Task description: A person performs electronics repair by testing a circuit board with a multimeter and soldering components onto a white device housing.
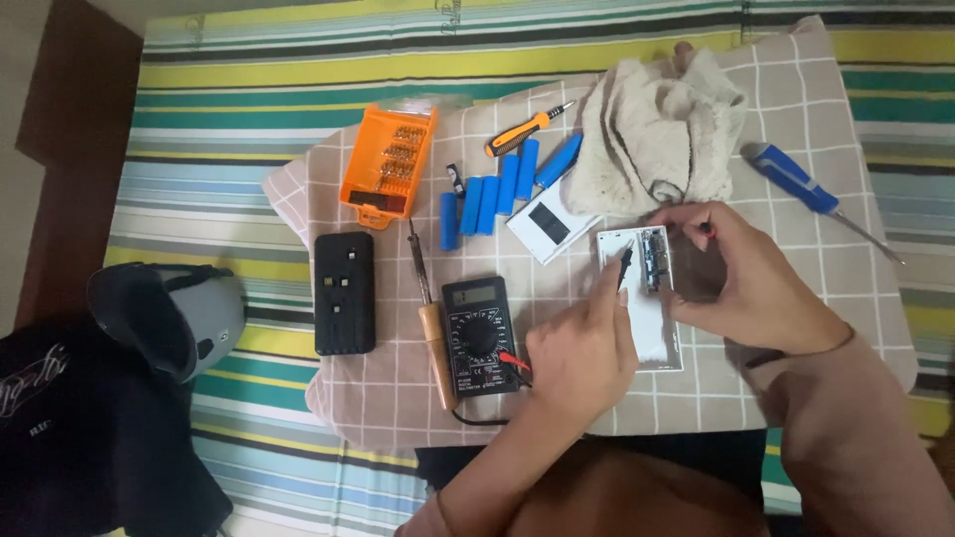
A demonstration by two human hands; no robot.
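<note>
The left hand [582,348] is closed around a black probe [625,264], its tip pressed toward a small circuit board [652,259] that sits at the far end of an open white case [652,318]. The right hand [741,273] is curled over the right side of that case, fingers pinching a red probe [704,229] just beside the board. The case lies on a checked beige cloth [846,268] spread over a striped bed [249,89].

Just left of the left hand sits a black multimeter [479,336], its red and black leads running toward the wrist. A wooden-handled soldering iron [430,318] lies touching its left edge, and farther left rests a black rectangular power bank [344,292]. Beyond the multimeter, a row of blue cylindrical cells [492,199] lies side by side, with a white lid [547,227] to their right and an orange-and-black screwdriver [527,129] on the far side. An orange bit box [390,164] stands open to the far left. A fluffy cream cloth [657,134] is heaped beyond the hands, and a blue screwdriver [796,184] lies at the right. Off the cloth, at the near left, sit a grey helmet [169,313] and dark clothing [80,428]
</note>
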